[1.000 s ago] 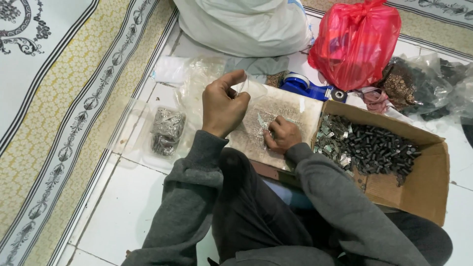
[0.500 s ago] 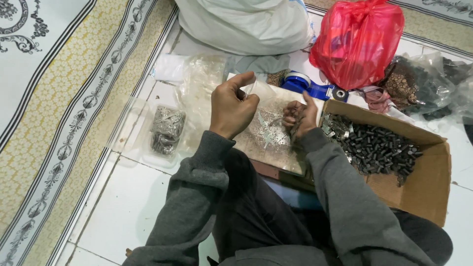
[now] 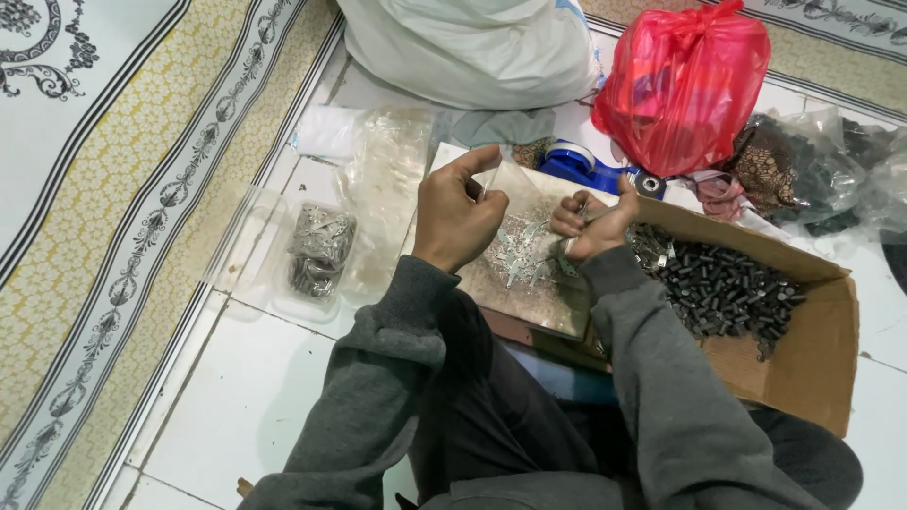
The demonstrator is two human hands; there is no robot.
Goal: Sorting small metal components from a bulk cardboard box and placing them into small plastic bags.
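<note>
Head view: I sit on the floor, a board on my lap.
Left hand (image 3: 458,212): grip pinches a small clear bag (image 3: 491,178), held open.
Right hand (image 3: 588,225): grip closed on small metal clips (image 3: 518,257).
Advice: keep the bag mouth near the pile.

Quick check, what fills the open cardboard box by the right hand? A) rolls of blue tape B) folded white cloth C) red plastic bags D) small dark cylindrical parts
D: the cardboard box beside the right hand holds a heap of small dark cylindrical parts.
</note>
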